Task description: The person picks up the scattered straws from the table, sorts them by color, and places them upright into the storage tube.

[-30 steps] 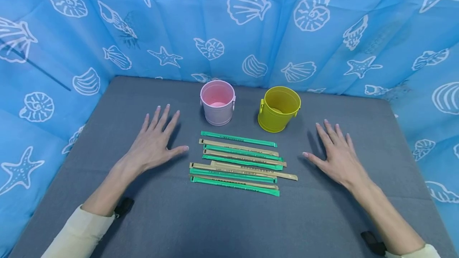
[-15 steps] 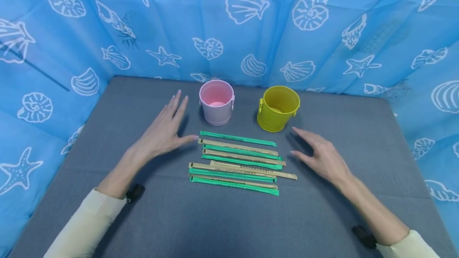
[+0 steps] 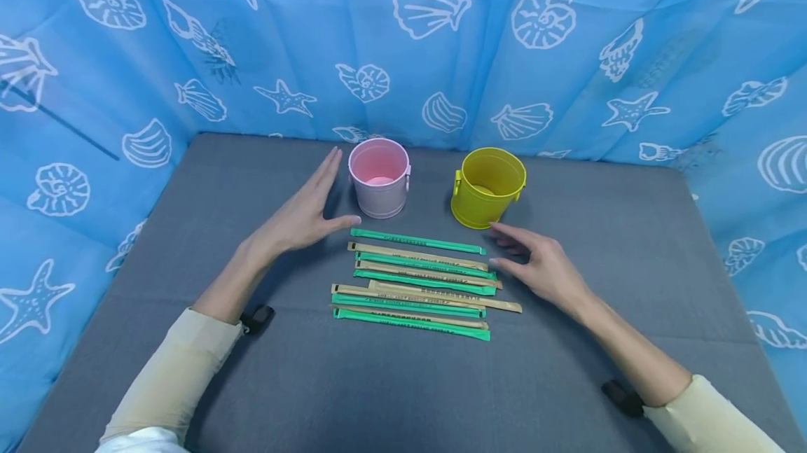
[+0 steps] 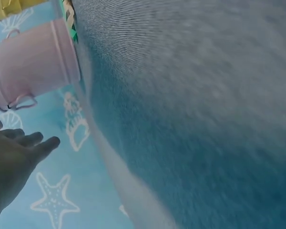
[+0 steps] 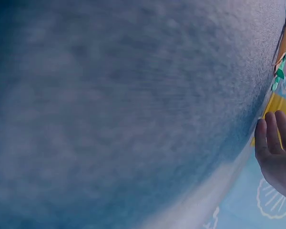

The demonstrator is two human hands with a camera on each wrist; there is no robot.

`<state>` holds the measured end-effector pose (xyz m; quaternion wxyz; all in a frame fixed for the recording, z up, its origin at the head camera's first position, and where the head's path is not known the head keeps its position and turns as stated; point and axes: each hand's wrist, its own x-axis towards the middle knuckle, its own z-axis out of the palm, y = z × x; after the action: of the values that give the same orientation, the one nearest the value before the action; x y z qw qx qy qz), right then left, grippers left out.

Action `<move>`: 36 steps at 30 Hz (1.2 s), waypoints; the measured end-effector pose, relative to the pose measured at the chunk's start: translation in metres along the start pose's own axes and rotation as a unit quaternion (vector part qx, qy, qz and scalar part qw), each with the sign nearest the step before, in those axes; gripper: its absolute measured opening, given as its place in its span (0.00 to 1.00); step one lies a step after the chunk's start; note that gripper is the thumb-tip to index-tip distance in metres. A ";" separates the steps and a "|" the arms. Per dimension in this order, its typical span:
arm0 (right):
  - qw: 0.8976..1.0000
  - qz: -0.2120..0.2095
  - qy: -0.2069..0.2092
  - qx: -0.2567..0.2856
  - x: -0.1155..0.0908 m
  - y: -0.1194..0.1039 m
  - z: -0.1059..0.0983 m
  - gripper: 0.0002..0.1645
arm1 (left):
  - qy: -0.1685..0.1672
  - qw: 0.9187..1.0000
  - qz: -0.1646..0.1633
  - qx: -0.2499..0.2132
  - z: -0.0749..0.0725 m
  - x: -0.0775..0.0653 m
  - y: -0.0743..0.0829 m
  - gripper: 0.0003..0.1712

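My left hand (image 3: 300,215) is beside the pink bucket (image 3: 380,190), fingers extended and thumb pointing toward the sticks; it holds nothing. In the left wrist view the fingertips (image 4: 50,143) stand apart from the pink bucket (image 4: 35,59). My right hand (image 3: 542,265) hovers at the right ends of the sticks, just in front of the yellow bucket (image 3: 476,201), thumb and forefinger spread with nothing between them. Several slim paper-wrapped sticks lie roughly parallel on the table, some in green wrappers (image 3: 416,241), others in tan ones (image 3: 410,290). Both buckets stand upright.
A grey cloth covers the table (image 3: 378,390). Behind and at both sides hangs a blue curtain (image 3: 328,26) with white shell and starfish prints. Small side handles stick out from the buckets.
My left hand has moved right and forward toward the pink bucket. My right hand has come left toward the sticks, its fingers drawing in from a wide spread. Sticks and buckets stay put.
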<state>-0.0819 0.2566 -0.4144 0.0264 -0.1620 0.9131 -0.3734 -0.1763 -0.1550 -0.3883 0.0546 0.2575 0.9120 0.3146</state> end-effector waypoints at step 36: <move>0.999 0.037 0.005 0.011 0.029 -0.007 0.035 0.21 | 0.075 0.984 0.006 -0.161 0.016 0.050 -0.002 0.52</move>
<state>-0.1010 0.2191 -0.4331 0.0373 -0.1258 0.9142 -0.3833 -0.2157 -0.1225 -0.3997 0.0245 0.2263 0.8495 0.4760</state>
